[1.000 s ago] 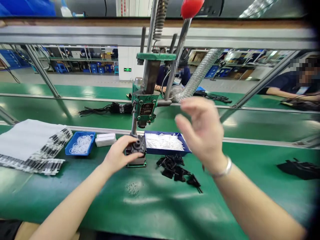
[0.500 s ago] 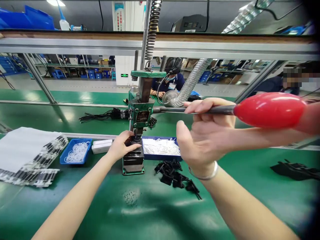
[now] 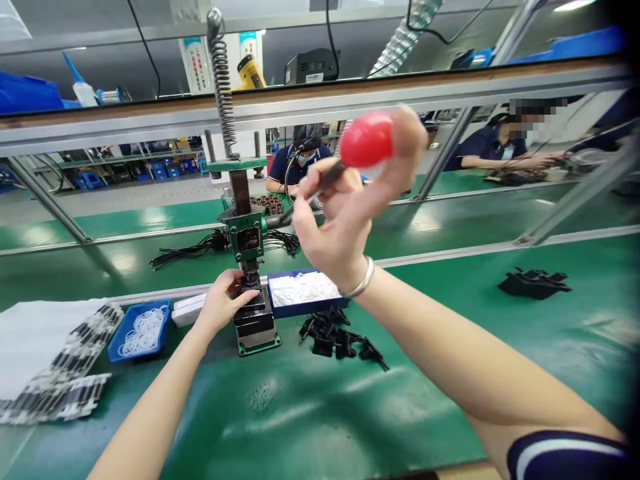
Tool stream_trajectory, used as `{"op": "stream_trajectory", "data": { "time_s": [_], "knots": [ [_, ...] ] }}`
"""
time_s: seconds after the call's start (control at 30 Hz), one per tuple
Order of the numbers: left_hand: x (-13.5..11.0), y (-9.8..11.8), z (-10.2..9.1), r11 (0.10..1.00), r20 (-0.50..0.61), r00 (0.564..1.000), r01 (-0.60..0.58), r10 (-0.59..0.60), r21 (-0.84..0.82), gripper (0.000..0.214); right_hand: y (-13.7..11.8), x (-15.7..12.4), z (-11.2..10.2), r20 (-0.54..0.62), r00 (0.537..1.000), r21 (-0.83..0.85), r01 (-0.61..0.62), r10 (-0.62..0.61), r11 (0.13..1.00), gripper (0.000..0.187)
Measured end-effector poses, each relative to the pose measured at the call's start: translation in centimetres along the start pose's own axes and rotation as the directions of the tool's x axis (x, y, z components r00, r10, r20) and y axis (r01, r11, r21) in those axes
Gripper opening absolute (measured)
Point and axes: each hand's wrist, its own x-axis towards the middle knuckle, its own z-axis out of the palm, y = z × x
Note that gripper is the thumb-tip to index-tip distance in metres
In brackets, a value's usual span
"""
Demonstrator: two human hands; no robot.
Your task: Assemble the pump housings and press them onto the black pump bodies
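A green bench-top hand press (image 3: 249, 237) stands on the worktable, with a tall coil spring above it. My left hand (image 3: 220, 303) is at the press base, thumb and fingers pinched about a small black part (image 3: 253, 285) beneath the ram; the fingers and ram hide most of the part. My right hand (image 3: 343, 220) is curled around the lever (image 3: 333, 175) on the press's right side, just below its red knob (image 3: 367, 140). Knob and fingertips are blurred by motion. Several black plastic pieces (image 3: 343, 337) lie in a loose pile right of the base.
Behind the press's right side sits a blue tray (image 3: 310, 308) of white pieces. To the left are white blocks (image 3: 189, 310), a blue bin (image 3: 163, 333) of white rings and a white sheet stack (image 3: 45, 340). Black cables (image 3: 187, 252) lie behind. Co-workers (image 3: 300, 160) sit across the bench.
My right hand and the lever's red knob have swung up and away from me. The view has turned right. My left hand stays at the press base.
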Motion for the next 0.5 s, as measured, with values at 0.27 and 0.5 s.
{"op": "stream_trajectory", "data": {
  "time_s": [0.27,0.5],
  "knots": [
    [-4.2,4.6,3.1,0.992,-0.211,0.977,-0.006,0.031,0.122,0.037,-2.4,-7.2,-2.9,0.469,0.835,-0.139,-0.251,0.287,0.958,0.089],
    [-5.9,6.0,10.9,0.924,-0.376,0.87,-0.196,0.318,0.328,0.058,-2.6,-17.0,-2.6,0.3,0.734,-0.307,-0.531,0.61,0.79,0.069]
  ]
}}
